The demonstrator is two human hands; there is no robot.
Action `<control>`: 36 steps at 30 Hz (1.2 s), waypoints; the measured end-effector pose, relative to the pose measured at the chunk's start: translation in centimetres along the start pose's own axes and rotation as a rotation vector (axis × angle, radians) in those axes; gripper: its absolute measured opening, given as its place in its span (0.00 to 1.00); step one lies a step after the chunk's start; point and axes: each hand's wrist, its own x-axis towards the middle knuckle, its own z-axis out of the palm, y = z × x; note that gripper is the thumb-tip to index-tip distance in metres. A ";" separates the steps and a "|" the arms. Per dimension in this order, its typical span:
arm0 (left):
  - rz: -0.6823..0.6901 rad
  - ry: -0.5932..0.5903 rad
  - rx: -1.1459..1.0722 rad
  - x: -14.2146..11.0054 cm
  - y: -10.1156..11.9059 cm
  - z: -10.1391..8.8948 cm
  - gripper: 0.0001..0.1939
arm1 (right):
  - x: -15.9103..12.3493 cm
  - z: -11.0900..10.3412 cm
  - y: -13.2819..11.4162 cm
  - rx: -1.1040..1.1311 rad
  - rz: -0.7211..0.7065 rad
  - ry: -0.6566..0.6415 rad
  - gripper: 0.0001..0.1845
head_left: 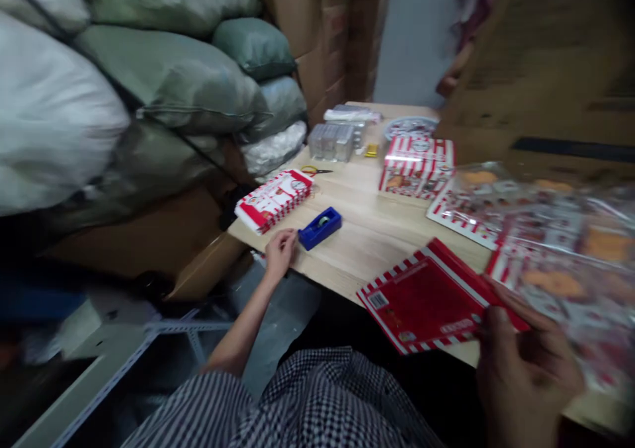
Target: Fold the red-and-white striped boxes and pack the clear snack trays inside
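Red card packet (pixel 426 299) is pinched in the right hand's (pixel 530 362) grip over the surface's (pixel 357 249) near edge; the left hand's (pixel 280 253) fingertips press together beside the blue tape dispenser (pixel 320 228)

Worn on the head, the sole camera looks forward, down over the table (pixel 367 243).

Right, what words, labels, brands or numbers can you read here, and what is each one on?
None can be quoted with confidence.
Red packet in the right hand: white lettering along one edge, blurred; barcode, digits too small.
Striped box: round emblem, unreadable.
Stack of red-and-white packs: print and round emblem, too blurred.
Clear-wrapped packs at right: print smeared.
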 end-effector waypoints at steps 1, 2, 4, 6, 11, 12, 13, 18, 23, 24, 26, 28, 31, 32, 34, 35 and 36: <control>0.025 -0.008 -0.003 -0.6 1.3 0.5 0.10 | 0.1 0.5 -0.1 -0.007 -0.091 0.022 0.10; 0.046 -0.028 -0.011 -1.3 2.8 1.1 0.09 | 0.1 0.9 0.0 -0.030 -0.165 0.013 0.09; 0.100 -0.099 -0.012 -3.3 6.1 2.9 0.08 | 0.2 1.4 1.2 -0.101 -0.236 -0.088 0.09; 0.102 -0.194 -0.093 -6.1 9.3 5.2 0.07 | -0.1 1.5 2.9 -0.143 -0.285 -0.196 0.13; -0.065 -0.493 -0.366 -12.5 13.8 11.4 0.09 | -1.2 0.8 5.0 -0.158 -0.389 -0.335 0.22; -0.113 -0.526 -0.420 -13.1 14.0 12.3 0.15 | -1.4 0.7 4.9 -0.161 -0.401 -0.352 0.24; -0.161 -0.550 -0.471 -13.6 14.0 13.0 0.22 | -1.4 0.7 4.7 -0.161 -0.411 -0.367 0.25; -0.287 -0.563 -0.561 -13.6 13.1 14.6 0.44 | -1.1 1.2 3.6 -0.137 -0.425 -0.435 0.25; -0.345 -0.614 -0.582 -13.1 12.2 14.7 0.42 | -0.5 1.8 3.0 -0.208 -0.441 -0.468 0.30; -0.352 -0.634 -0.565 -12.9 11.9 14.7 0.41 | -0.3 1.8 2.9 -0.218 -0.427 -0.487 0.31; -0.315 -0.659 -0.475 -12.2 11.2 14.7 0.37 | 0.0 1.7 2.6 -0.207 -0.365 -0.507 0.30; -0.194 -0.631 -0.329 -11.0 10.4 14.7 0.33 | 0.3 1.6 2.2 -0.172 -0.307 -0.500 0.26; 0.063 -0.609 -0.146 -8.7 9.7 14.5 0.33 | 0.7 1.4 1.6 -0.113 -0.292 -0.520 0.24; 0.129 -0.649 -0.110 -8.0 9.8 14.4 0.31 | 0.7 1.3 1.5 -0.094 -0.293 -0.529 0.24; 0.217 -0.772 -0.061 -7.0 10.3 14.0 0.22 | 0.5 0.9 1.7 -0.068 -0.262 -0.528 0.23; 0.251 -0.824 -0.041 -6.9 10.7 13.7 0.17 | 0.3 0.5 1.9 -0.063 -0.217 -0.494 0.22; 0.289 -0.855 -0.022 -7.0 11.2 13.4 0.13 | 0.0 0.0 2.1 -0.055 -0.152 -0.426 0.22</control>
